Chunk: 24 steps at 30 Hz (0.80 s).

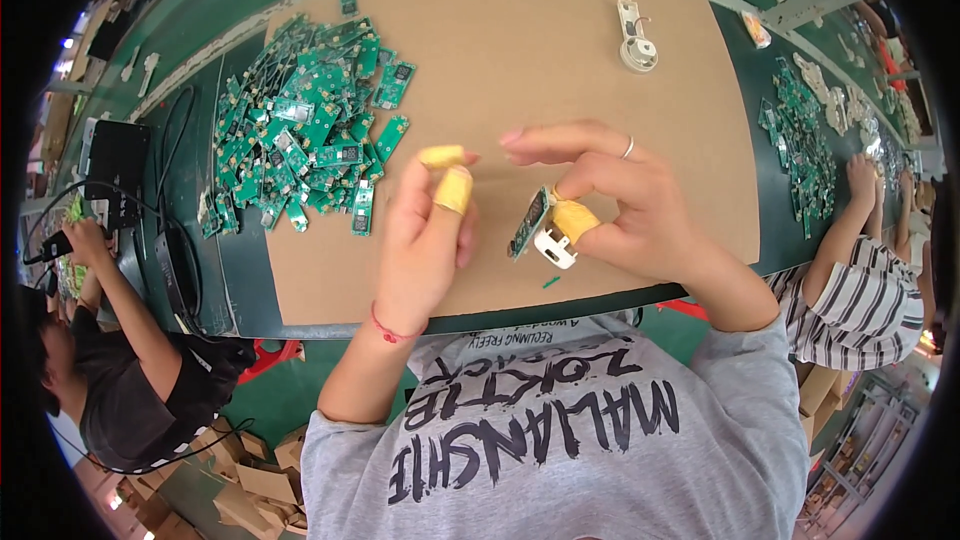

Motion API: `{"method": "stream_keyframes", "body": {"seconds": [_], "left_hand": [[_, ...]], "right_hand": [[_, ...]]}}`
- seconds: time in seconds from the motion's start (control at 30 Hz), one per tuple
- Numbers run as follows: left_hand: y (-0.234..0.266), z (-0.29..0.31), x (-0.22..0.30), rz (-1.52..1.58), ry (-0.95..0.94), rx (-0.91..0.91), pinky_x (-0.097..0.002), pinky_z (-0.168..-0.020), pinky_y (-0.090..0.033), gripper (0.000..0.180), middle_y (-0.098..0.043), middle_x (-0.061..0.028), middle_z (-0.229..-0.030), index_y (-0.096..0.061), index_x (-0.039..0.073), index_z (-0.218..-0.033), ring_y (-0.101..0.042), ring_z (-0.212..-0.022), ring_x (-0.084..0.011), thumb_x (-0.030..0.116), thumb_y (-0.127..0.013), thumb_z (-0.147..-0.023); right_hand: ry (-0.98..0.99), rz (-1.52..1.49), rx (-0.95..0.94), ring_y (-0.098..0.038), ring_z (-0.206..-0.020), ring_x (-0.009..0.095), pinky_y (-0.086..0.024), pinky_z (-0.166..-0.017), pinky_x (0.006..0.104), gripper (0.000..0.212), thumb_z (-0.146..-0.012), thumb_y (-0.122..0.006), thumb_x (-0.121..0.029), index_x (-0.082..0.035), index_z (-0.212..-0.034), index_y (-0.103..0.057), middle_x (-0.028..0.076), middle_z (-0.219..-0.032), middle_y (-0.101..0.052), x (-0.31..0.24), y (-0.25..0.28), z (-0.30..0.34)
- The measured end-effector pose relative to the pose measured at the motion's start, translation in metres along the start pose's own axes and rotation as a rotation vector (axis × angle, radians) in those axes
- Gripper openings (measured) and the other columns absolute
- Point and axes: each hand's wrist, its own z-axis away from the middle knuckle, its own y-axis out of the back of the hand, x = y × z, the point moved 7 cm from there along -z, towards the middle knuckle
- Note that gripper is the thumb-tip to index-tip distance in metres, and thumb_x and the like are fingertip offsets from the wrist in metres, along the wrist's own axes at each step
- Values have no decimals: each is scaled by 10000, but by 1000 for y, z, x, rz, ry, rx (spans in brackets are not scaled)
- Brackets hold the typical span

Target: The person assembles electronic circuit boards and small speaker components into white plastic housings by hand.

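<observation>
A: Any writing to be read?

B: Bold black lettering (540, 420) crosses the grey shirt (700, 470), nearer the person than either hand.

A: And the thing being handled?

B: A green circuit board (528, 225) with a dark face, tilted, beside a white, rounded plastic part (556, 249) with a slot. Both sit at the right hand's (645, 205) yellow-wrapped thumb, above the worktop (245, 295).

A: So that hand is closed?

B: Thumb and fingers pinch the white part; the index reaches out leftward.

A: The left hand (415, 230)?

B: Upright, loosely curled, nothing visibly held. Whether its yellow-wrapped fingertips (453, 190) meet, I can't tell.
</observation>
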Motion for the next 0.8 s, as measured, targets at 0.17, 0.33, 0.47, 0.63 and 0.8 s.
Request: {"method": "stream_keyframes", "body": {"seconds": [0.17, 0.33, 0.47, 0.63, 0.8], "left_hand": [[-36, 16, -51, 507, 489, -200, -222, -516, -460, 422, -549, -39, -944, -380, 58, -1265, -567, -771, -108, 308, -377, -925], [-59, 26, -66, 725, 521, -620, -258, -508, -488, 448, -583, -73, -902, -465, 59, -1147, -626, -744, -212, 423, -382, -900], [-54, 28, -68, 699, 649, -399, -244, -455, -469, 466, -603, -103, -919, -493, 62, -1101, -641, -697, -266, 462, -361, -900], [-46, 23, -64, 816, 585, -557, -336, -627, -562, 397, -577, -168, -1053, -433, 19, -1168, -625, -858, -317, 328, -368, -928], [-33, 16, -46, 493, 415, -299, -340, -735, -536, 379, -558, -154, -1098, -378, 23, -1252, -609, -926, -272, 221, -400, -931]], "right_hand": [[76, -76, -206, -616, -882, 196, -462, -852, 413, 202, -643, -721, -47, -41, -721, -536, 100, -928, -629, 3, -19, 9], [92, -64, -270, -609, -850, 209, -453, -857, 420, 253, -663, -742, -150, -30, -797, -564, 92, -905, -622, -1, -24, 10], [252, 13, -267, -598, -898, 234, -441, -868, 441, 257, -698, -709, -158, -25, -862, -564, 112, -976, -607, -7, -23, 14], [399, 423, -212, -578, -984, 283, -313, -972, 517, 297, -714, -657, -71, -23, -981, -535, 117, -1073, -579, -18, -14, 16], [340, 520, -228, -585, -974, 270, -286, -990, 517, 261, -703, -660, -45, -21, -939, -554, 111, -1052, -584, -17, 4, 13]]}}
